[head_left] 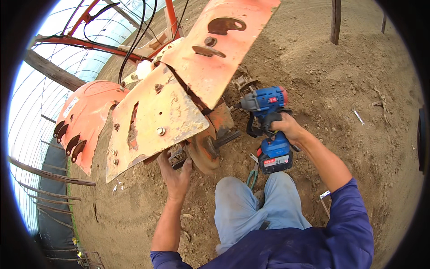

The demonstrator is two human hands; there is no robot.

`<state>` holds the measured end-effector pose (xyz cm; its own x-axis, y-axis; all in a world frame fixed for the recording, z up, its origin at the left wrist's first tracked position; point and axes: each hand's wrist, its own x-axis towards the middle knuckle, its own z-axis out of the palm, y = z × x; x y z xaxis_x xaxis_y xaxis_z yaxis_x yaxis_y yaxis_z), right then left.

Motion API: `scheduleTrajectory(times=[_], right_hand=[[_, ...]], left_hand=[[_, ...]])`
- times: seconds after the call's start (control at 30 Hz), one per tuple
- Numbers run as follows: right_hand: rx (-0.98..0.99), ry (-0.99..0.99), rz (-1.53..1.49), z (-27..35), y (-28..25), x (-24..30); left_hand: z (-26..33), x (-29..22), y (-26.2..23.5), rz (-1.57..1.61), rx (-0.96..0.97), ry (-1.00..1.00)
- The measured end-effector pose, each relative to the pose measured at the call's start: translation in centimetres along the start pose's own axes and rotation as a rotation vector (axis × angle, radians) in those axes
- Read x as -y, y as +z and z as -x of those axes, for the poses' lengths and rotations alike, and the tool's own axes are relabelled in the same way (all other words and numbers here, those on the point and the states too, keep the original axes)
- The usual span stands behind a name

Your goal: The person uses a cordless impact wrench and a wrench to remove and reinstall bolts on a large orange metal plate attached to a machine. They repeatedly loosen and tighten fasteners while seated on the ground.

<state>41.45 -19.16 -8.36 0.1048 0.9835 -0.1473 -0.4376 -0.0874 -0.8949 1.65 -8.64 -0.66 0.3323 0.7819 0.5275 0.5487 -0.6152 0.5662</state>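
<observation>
Right hand clamped on blue drill | left hand gripping under orange guard

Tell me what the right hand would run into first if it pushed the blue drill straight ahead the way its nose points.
Likely the rusty hub and shaft under the orange guard plate; the right hand aims the blue drill leftward at it. Depth is unclear.

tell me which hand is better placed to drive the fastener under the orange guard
Right, likely: the right hand grips the blue cordless driver, nose toward the tiller's shaft. The left hand is busy under the orange guard.
</observation>
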Motion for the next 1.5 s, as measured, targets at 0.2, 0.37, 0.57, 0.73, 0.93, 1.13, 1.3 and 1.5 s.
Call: scheduleTrajectory(times=[0.2,0.37,0.57,0.73,0.93,1.13,1.3,1.5], right_hand=[[0.023,0.131,0.029,-5.3,2.2,1.2],[0.046,0.165,0.033,-6.9,2.9,0.6],[0.171,0.114,0.100,-9.1,1.1,0.4],[0.274,0.064,0.072,-11.1,0.0,0.7],[0.285,0.264,0.197,-12.4,-0.6,1.4],[0.448,0.278,0.359,-17.7,-3.0,0.9],[0.518,0.355,0.292,-17.5,-1.9,0.2],[0.516,0.262,0.413,-14.4,-0.4,2.0]], left_hand=[[-3.6,3.1,-0.6,0.293,0.467,-0.310],[-5.3,4.4,-0.7,0.360,0.635,-0.349],[-5.6,4.8,-0.8,0.387,0.764,-0.267],[-5.6,4.5,-1.2,0.367,0.781,-0.268],[-5.3,5.3,-0.9,0.405,0.780,-0.248],[-4.7,7.9,-0.7,0.207,0.711,-0.175],[-4.1,10.6,-1.0,0.371,0.755,-0.327],[-3.9,10.9,-0.9,0.278,0.771,-0.522]])
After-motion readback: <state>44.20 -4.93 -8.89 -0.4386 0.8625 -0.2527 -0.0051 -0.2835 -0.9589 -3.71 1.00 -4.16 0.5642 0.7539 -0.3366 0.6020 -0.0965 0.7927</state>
